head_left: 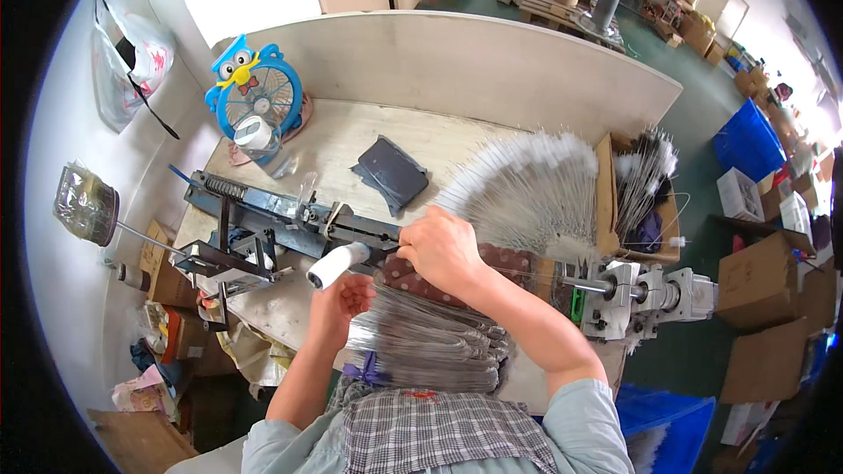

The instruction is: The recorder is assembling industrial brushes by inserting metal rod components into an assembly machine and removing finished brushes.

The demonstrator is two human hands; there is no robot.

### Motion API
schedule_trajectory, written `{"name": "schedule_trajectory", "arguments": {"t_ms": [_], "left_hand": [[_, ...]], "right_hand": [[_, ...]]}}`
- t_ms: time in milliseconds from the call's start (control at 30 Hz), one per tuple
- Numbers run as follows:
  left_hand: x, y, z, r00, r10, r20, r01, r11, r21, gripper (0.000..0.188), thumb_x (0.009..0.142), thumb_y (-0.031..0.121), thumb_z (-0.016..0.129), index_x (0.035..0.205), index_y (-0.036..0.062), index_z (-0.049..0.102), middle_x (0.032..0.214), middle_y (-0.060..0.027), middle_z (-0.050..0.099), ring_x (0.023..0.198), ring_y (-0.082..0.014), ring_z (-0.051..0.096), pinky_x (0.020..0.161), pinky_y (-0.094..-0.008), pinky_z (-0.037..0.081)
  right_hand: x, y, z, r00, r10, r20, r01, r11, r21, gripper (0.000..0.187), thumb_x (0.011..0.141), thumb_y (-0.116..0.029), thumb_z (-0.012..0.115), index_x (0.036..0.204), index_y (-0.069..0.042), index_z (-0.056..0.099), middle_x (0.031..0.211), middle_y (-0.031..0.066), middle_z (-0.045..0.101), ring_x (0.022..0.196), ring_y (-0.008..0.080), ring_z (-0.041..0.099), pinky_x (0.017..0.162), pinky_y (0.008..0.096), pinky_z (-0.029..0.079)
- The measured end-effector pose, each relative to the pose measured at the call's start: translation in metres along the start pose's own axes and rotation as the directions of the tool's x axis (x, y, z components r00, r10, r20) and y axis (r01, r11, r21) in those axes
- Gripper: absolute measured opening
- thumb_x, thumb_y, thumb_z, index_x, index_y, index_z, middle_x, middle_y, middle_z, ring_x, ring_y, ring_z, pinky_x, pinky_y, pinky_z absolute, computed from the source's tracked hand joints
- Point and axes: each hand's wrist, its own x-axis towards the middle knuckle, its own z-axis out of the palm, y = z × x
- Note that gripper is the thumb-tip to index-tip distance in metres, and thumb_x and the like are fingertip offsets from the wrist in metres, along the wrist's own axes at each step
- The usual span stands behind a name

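Note:
My right hand (439,250) is closed, fingertips pinched together at the right end of a long dark metal bench fixture (290,215); what they pinch is hidden. My left hand (349,300) is just under a white cylindrical handle (338,265), its fingers loosely curled and apart, with nothing visible in them. Below both hands lies a thick bundle of thin metal wires (430,342) with a purple tie (366,370). A brown polka-dot cloth (421,285) lies under my right wrist. To the right, a metal spindle unit (650,294) points its shaft toward my right hand.
White-tufted wire brushes (527,184) fan out beyond my right hand, next to a cardboard box (608,197) holding more. A dark flat case (392,174) and a blue fan (262,101) sit farther back. A low partition (457,57) edges the table; a weighted lever (145,233) juts left.

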Motion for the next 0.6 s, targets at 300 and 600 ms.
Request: {"name": "schedule_trajectory", "arguments": {"t_ms": [300,600], "left_hand": [[0.019,0.0,0.034,0.957,-0.051,0.285,-0.033,0.958,0.283,0.045,0.082,0.043,0.065,0.08,-0.0013,0.068,0.065,-0.0079,0.064,0.056,-0.0142,0.06,0.05,-0.027,0.047],[0.038,-0.029,0.025,0.983,0.064,0.174,-0.151,0.818,0.555,0.048,0.078,0.042,0.069,0.083,-0.0051,0.068,0.072,-0.0096,0.066,0.062,-0.0126,0.06,0.057,-0.0272,0.046]], "right_hand": [[0.008,-0.01,-0.005,0.985,0.143,0.095,-0.136,0.988,-0.074,0.013,0.069,-0.02,0.067,0.066,-0.007,0.066,0.07,0.008,0.062,0.082,0.0276,0.058,0.067,0.0405,0.05],[-0.013,-0.009,-0.017,0.981,0.025,-0.193,-0.022,1.0,0.02,0.011,0.074,-0.016,0.065,0.082,-0.008,0.068,0.076,0.0057,0.064,0.084,0.0262,0.058,0.072,0.0378,0.048]]}}
